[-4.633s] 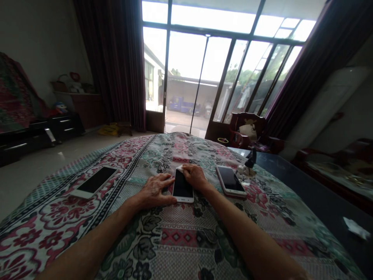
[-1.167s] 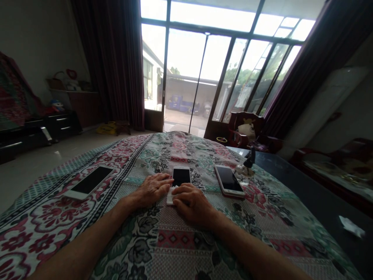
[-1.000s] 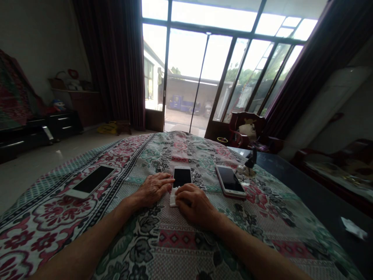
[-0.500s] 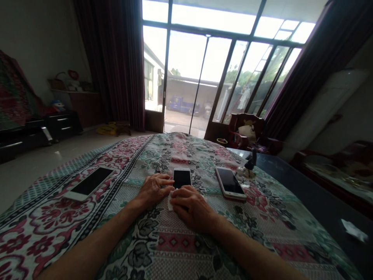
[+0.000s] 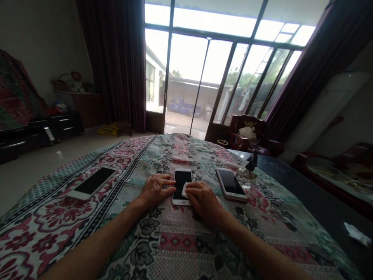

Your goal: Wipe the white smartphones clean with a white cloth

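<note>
White and black, a slim smartphone [image 5: 181, 186] is seen from the head camera lying flat, screen up, at the middle of a floral cotton cover [image 5: 171, 249], between the two hands. The left hand [image 5: 155, 190] is held open, its fingers spread and their tips laid against the phone's left edge, with nothing gripped. The right hand [image 5: 204, 201] is half curled, and a folded white tissue [image 5: 185, 190] is pinched under its fingers against the lower right of the screen. Slippage is judged the likeliest fault: the phone could be pushed sideways on the soft, uneven cover if pressure from the right hand is not met by the left. Scratches could be caused if grit is caught in the tissue, and the rose-gold smartphone [image 5: 231, 184] just to the right could be knocked by a wide stroke. Three smartphones are counted in all, the third, a white-framed smartphone [image 5: 91, 182], lying well apart on the left. Two tissues are seen, the second a crumpled white tissue [image 5: 356, 234] on a dark glass tabletop [image 5: 309, 190]. One small glass figurine [image 5: 247, 174] stands at the cover's right side, and one dark red wooden armchair [image 5: 247, 132] is seen beyond it.
</note>
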The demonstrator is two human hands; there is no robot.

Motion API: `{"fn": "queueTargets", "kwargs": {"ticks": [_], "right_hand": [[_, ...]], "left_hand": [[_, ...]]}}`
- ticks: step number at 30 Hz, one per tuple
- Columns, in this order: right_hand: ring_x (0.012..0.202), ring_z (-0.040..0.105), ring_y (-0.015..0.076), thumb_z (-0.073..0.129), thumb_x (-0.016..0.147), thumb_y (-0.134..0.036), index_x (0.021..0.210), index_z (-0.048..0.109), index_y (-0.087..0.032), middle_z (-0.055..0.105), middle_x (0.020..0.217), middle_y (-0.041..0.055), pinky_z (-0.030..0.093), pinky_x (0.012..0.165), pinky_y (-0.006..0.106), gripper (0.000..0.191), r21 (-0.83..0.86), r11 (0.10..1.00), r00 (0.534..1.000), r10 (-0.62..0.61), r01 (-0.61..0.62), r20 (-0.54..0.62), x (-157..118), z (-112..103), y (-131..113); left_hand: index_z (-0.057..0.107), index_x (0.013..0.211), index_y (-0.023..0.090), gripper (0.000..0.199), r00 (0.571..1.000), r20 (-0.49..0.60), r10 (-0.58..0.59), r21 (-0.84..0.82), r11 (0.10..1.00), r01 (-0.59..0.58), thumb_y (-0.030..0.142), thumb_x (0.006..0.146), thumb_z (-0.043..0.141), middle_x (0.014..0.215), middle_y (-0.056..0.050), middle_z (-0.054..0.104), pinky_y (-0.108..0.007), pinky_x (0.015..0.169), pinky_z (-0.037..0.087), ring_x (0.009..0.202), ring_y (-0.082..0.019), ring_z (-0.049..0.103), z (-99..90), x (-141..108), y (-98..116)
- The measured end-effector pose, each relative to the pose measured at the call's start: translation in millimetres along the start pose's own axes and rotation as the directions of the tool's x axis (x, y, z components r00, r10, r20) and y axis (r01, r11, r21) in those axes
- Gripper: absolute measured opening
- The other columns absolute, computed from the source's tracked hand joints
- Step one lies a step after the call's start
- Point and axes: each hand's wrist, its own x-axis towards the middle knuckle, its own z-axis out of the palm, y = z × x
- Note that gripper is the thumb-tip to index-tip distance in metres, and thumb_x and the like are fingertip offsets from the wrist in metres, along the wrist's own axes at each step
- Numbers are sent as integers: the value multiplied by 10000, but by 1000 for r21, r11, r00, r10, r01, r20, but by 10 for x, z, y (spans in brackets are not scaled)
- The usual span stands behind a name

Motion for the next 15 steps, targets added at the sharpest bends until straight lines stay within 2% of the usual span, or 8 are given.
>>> {"fn": "queueTargets", "kwargs": {"ticks": [3, 7, 11, 15], "right_hand": [[928, 620, 173, 533, 891, -143, 854, 731, -212, 713, 979, 37, 437, 894, 327, 213, -18, 1000, 999, 15, -15, 32, 145, 33, 83], [964, 630, 181, 551, 890, -171, 876, 739, -204, 718, 1015, 49, 420, 927, 315, 191, -66, 996, 998, 57, -56, 16, 445, 155, 257], [957, 638, 177, 546, 891, -164, 834, 736, -188, 722, 1003, 59, 414, 925, 294, 199, -121, 989, 996, 93, -90, 15, 736, 291, 432], [981, 630, 180, 499, 905, -144, 858, 721, -180, 719, 1009, 71, 424, 913, 288, 230, -147, 987, 995, 76, -66, 64, 824, 345, 482]], "left_hand": [[744, 1028, 307, 240, 1000, 5, -6, 2, 1000, 6, 323, 791, 712, 1223, -10, 667, -383, 1046, 391, 1170, -242, 572, -1, 2, 3], [742, 1029, 312, 234, 1000, 7, 5, 14, 1000, -5, 329, 800, 700, 1223, -10, 667, -395, 1044, 390, 1163, -239, 572, 15, 6, -27], [729, 1049, 337, 217, 998, 14, 59, 22, 998, -59, 332, 850, 644, 1219, 13, 666, -378, 1027, 404, 1141, -214, 579, 24, 8, -64], [717, 1070, 353, 231, 995, 24, 101, 19, 995, -101, 297, 887, 587, 1217, 28, 665, -351, 1007, 422, 1121, -190, 584, 15, 5, -77]]}}
